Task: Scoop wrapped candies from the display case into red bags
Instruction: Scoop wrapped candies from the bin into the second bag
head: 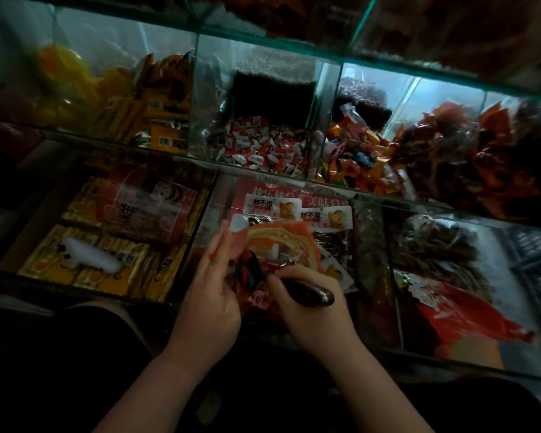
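Two bare forearms enter from the bottom centre of the frame, ending in the left hand [206,298] and right hand [316,314]. Small red smudges mark the left fingers [214,253]. Dim dark clothing [85,345] shows lower left.

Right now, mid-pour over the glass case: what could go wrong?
1. The crumpled red gold-printed plastic bag is held only by the left hand. Its mouth looks narrow, so wrapped candies could spill onto the glass display case.
2. The right hand grips the dark scoop handle tight against the bag; the scoop might snag or tear the thin plastic.
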The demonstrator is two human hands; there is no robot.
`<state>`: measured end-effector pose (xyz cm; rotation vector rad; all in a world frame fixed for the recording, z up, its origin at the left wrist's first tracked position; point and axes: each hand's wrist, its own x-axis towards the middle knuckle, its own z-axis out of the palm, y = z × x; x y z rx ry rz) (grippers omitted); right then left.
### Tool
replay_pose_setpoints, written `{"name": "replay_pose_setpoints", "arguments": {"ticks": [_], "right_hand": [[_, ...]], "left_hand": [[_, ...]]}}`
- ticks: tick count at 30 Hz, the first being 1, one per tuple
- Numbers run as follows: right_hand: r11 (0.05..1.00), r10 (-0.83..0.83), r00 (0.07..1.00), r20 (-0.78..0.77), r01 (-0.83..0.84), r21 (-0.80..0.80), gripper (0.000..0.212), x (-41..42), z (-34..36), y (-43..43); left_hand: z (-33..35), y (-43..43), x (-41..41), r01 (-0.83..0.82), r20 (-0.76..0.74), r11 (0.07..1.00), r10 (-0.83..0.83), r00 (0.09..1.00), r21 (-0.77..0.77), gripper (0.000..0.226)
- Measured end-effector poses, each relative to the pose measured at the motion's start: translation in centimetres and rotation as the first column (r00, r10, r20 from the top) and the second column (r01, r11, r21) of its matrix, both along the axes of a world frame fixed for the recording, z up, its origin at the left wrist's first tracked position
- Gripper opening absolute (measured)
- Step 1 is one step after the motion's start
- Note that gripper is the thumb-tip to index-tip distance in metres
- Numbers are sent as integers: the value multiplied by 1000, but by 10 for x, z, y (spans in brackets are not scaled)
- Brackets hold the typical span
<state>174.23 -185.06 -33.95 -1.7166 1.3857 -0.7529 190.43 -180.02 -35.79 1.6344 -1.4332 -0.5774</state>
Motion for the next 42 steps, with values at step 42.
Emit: {"name": "replay_pose_setpoints", "arguments": {"ticks": [42], "right_hand": [[898, -440, 534, 722, 238, 372, 10, -112, 115, 31]], "left_hand": [[49, -57, -57, 104, 389, 990, -61, 919, -92, 46]]}}
